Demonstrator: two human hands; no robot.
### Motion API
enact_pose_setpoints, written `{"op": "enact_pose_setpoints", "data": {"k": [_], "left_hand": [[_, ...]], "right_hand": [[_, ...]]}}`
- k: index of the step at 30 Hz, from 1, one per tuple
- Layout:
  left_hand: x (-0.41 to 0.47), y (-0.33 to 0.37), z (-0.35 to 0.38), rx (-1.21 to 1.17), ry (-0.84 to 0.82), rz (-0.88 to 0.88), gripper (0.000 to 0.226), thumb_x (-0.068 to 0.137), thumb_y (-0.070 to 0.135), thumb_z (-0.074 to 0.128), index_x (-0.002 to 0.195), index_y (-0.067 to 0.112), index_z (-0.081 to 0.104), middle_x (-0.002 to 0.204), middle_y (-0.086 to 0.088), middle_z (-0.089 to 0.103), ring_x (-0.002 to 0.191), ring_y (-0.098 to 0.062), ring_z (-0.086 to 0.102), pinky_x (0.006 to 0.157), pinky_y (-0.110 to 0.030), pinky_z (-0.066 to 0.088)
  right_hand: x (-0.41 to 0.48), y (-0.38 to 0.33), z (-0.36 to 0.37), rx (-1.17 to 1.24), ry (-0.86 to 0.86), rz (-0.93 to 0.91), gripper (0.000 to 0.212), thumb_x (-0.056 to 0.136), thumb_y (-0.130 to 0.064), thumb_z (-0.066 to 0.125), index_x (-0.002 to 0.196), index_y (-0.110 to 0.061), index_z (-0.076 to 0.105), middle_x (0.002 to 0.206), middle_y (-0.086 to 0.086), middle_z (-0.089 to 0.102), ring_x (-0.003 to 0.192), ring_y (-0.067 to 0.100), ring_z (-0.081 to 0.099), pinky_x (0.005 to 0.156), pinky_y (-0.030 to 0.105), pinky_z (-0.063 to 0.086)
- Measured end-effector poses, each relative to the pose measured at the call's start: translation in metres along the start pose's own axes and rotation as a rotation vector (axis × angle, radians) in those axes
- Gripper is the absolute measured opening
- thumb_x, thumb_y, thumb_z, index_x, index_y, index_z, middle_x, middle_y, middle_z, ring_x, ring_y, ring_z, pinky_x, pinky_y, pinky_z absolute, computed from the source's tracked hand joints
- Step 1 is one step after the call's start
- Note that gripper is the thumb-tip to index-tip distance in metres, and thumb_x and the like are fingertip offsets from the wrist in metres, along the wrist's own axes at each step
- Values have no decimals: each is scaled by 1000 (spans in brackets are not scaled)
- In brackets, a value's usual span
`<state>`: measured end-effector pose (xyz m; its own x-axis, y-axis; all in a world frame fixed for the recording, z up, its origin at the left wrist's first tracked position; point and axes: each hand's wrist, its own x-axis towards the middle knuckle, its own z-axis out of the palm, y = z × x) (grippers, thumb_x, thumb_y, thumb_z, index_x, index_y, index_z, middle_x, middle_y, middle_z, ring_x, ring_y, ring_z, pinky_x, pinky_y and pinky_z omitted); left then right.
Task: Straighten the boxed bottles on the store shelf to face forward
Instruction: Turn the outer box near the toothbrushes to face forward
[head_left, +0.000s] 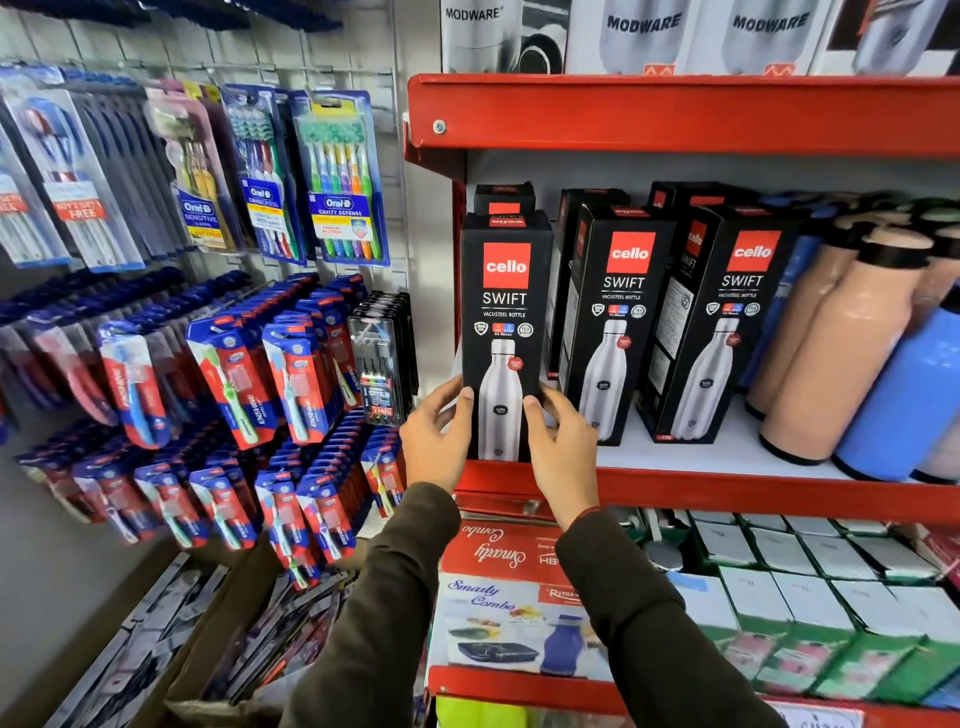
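Left hand (435, 435) and right hand (558, 447) clamped on the bottom edges of the leftmost boxed bottle (505, 332), standing at the front left of the red shelf (727, 488) and already facing pretty much square. Looks done with this one, mid-task overall. Next up probably the middle box (615, 322) and the right box (727, 322), both angled, needing a twist to face front.

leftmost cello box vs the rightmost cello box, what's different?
The leftmost box faces squarely forward; the rightmost box is turned, showing its side panel. The leftmost box is gripped low by the left hand and right hand; the rightmost box stands untouched. Both are black cello Swift boxes on the same shelf.
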<state>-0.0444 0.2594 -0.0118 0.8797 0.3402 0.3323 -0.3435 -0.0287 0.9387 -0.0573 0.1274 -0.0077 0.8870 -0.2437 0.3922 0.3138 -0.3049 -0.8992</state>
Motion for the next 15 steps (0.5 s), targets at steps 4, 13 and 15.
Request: {"op": "enact_pose_setpoints", "data": {"k": [4, 13, 15], "left_hand": [[-10, -5, 8, 70, 67, 67, 30, 97, 30, 57, 127, 28, 58, 124, 7, 61, 106, -1, 59, 78, -5, 47], [-43, 21, 64, 174, 174, 428, 37, 99, 14, 50, 135, 19, 48, 130, -2, 47, 120, -21, 49, 102, -43, 43], [-48, 25, 81, 187, 94, 467, 38, 99, 13, 48, 137, 17, 48, 133, 0, 47, 124, -18, 48, 106, -41, 41]], "right_hand": [[1, 10, -8, -8, -8, -24, 35, 100, -33, 49, 133, -23, 57, 119, -6, 65, 95, 1, 63, 87, 15, 49], [18, 30, -66, 24, 211, -188, 27, 101, -28, 50, 126, -25, 57, 125, -4, 54, 121, 9, 52, 102, 22, 44], [26, 32, -76, 24, 212, -166, 33, 100, -28, 51, 133, -24, 52, 133, -4, 49, 129, 9, 47, 110, 27, 37]]}}
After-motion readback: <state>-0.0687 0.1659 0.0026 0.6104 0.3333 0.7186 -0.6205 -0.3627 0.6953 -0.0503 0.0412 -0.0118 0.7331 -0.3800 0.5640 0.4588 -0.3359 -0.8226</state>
